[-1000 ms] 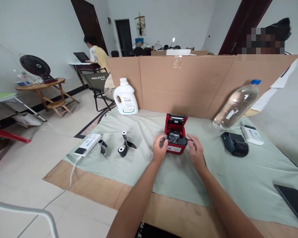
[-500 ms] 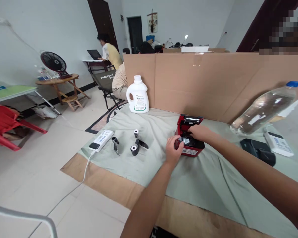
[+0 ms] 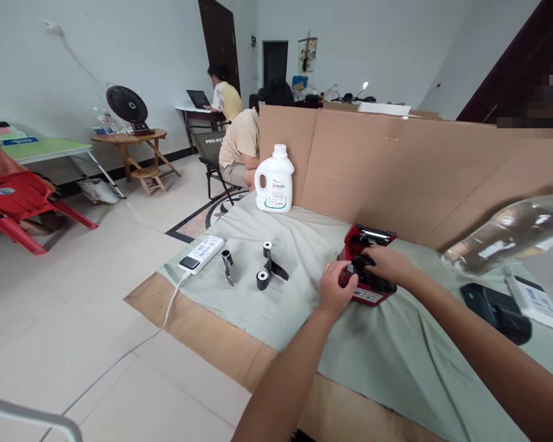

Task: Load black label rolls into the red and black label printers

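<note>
A small red printer [image 3: 367, 288] with its lid up stands on the pale green cloth [image 3: 304, 245]. My left hand [image 3: 335, 288] grips its left side with curled fingers. My right hand [image 3: 387, 263] lies over the open top, fingers bent down into the compartment, hiding what is inside. To the left on the cloth lie two black paper rolls [image 3: 266, 270] and a smaller black strip [image 3: 227, 261].
A white power strip [image 3: 201, 253] with its cable lies at the cloth's left edge. A white detergent jug [image 3: 274, 180] stands by the cardboard wall [image 3: 396, 172]. A clear bottle [image 3: 507, 233], a black device [image 3: 495, 304] and a white box [image 3: 534, 301] are at right. Two people sit behind.
My right hand moved from the printer's right side onto its open top. The view swung left, so the printer now sits further right in the picture.
</note>
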`<move>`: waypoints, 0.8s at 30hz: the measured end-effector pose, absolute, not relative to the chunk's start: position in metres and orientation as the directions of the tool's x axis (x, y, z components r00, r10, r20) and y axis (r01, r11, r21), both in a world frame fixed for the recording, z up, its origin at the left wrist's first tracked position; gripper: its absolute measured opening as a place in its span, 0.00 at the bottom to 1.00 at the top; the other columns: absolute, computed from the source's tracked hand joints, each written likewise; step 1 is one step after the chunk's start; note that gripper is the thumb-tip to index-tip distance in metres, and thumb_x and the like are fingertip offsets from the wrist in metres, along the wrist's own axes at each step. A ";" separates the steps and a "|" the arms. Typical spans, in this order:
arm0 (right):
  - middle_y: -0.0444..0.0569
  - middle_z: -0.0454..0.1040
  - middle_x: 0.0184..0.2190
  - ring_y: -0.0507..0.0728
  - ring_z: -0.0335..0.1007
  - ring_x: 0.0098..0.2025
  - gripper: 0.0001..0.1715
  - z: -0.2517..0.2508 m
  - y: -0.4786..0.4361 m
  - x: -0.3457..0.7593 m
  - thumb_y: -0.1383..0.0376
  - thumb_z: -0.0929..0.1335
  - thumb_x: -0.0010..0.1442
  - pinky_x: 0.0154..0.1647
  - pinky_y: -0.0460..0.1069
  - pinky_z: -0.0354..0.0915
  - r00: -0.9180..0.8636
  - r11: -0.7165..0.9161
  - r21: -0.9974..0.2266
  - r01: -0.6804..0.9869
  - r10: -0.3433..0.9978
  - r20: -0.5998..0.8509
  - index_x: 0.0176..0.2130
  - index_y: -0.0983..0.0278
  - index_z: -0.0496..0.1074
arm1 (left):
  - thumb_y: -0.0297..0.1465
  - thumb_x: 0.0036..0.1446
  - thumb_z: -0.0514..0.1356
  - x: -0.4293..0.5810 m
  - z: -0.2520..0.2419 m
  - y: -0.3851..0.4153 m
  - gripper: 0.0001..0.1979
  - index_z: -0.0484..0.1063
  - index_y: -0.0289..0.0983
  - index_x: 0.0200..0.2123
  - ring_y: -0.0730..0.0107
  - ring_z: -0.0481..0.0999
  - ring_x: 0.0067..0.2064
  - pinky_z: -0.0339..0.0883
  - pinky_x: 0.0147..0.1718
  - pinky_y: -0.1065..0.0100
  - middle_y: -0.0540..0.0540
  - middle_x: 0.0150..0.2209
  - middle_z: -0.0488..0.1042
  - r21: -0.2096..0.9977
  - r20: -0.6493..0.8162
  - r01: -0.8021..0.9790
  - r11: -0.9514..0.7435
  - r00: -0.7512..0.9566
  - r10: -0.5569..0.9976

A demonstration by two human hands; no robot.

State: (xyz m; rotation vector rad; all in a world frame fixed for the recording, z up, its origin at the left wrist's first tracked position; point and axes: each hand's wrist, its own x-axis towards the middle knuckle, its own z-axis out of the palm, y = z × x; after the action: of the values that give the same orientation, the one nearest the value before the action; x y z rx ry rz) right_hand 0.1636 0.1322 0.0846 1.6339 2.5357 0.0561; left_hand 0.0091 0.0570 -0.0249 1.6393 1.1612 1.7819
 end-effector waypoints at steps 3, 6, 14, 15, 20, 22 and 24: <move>0.59 0.76 0.47 0.65 0.76 0.43 0.15 0.098 0.112 0.170 0.64 0.70 0.56 0.40 0.54 0.67 -0.392 0.387 0.108 0.916 0.920 0.021 0.45 0.64 0.76 | 0.31 0.60 0.61 0.009 -0.025 0.058 0.15 0.73 0.41 0.51 0.58 0.75 0.49 0.69 0.53 0.53 0.44 0.47 0.78 0.816 0.576 0.203 -0.542 -0.190 0.795; 0.58 0.76 0.45 0.65 0.75 0.42 0.18 0.118 0.100 0.171 0.63 0.71 0.52 0.39 0.54 0.67 -0.318 0.322 0.003 0.947 0.934 0.164 0.44 0.62 0.71 | 0.30 0.60 0.61 0.009 -0.026 0.059 0.16 0.73 0.41 0.51 0.58 0.75 0.50 0.69 0.53 0.53 0.44 0.47 0.78 0.818 0.573 0.186 -0.544 -0.189 0.797; 0.35 0.58 0.16 0.52 0.54 0.16 0.19 0.140 0.114 0.125 0.46 0.64 0.63 0.20 0.47 0.53 -0.203 0.015 -0.715 0.699 0.963 -0.177 0.38 0.57 0.58 | 0.35 0.60 0.63 0.013 -0.034 0.062 0.13 0.74 0.41 0.48 0.54 0.75 0.48 0.70 0.53 0.52 0.41 0.44 0.77 0.833 0.553 0.182 -0.522 -0.234 0.800; 0.36 0.59 0.17 0.52 0.56 0.17 0.16 0.136 0.118 0.117 0.48 0.63 0.65 0.21 0.47 0.54 -0.215 0.067 -0.695 0.716 0.968 -0.129 0.36 0.57 0.59 | 0.35 0.60 0.63 0.013 -0.034 0.062 0.13 0.73 0.41 0.48 0.54 0.75 0.49 0.69 0.53 0.52 0.42 0.44 0.78 0.831 0.555 0.181 -0.525 -0.227 0.800; 0.49 0.79 0.34 0.57 0.74 0.36 0.06 0.107 0.140 0.075 0.61 0.66 0.63 0.38 0.49 0.65 -0.394 0.383 -0.258 0.887 0.919 0.009 0.38 0.62 0.70 | 0.31 0.58 0.63 0.011 -0.030 0.064 0.13 0.73 0.42 0.48 0.57 0.76 0.47 0.69 0.51 0.53 0.44 0.45 0.79 0.803 0.595 0.171 -0.571 -0.197 0.779; 0.52 0.80 0.41 0.59 0.75 0.42 0.10 0.095 0.149 0.059 0.62 0.65 0.64 0.45 0.50 0.66 -0.433 0.420 -0.180 0.890 0.900 -0.040 0.43 0.63 0.73 | 0.30 0.57 0.63 0.011 -0.030 0.065 0.12 0.73 0.41 0.46 0.57 0.76 0.44 0.69 0.49 0.54 0.45 0.42 0.79 0.807 0.590 0.179 -0.563 -0.206 0.780; 0.54 0.80 0.46 0.61 0.75 0.48 0.14 0.085 0.162 0.045 0.63 0.64 0.65 0.50 0.51 0.65 -0.428 0.417 -0.143 0.898 0.901 -0.062 0.48 0.63 0.74 | 0.30 0.56 0.64 0.012 -0.030 0.065 0.12 0.73 0.41 0.45 0.57 0.76 0.45 0.69 0.49 0.54 0.44 0.43 0.79 0.807 0.591 0.168 -0.566 -0.217 0.777</move>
State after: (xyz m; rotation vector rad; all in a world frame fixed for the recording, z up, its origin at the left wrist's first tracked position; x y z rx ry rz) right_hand 0.0454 0.1619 0.0851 1.6922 2.6646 -0.2445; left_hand 0.0115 0.0652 -0.0300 1.6035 1.1169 1.8342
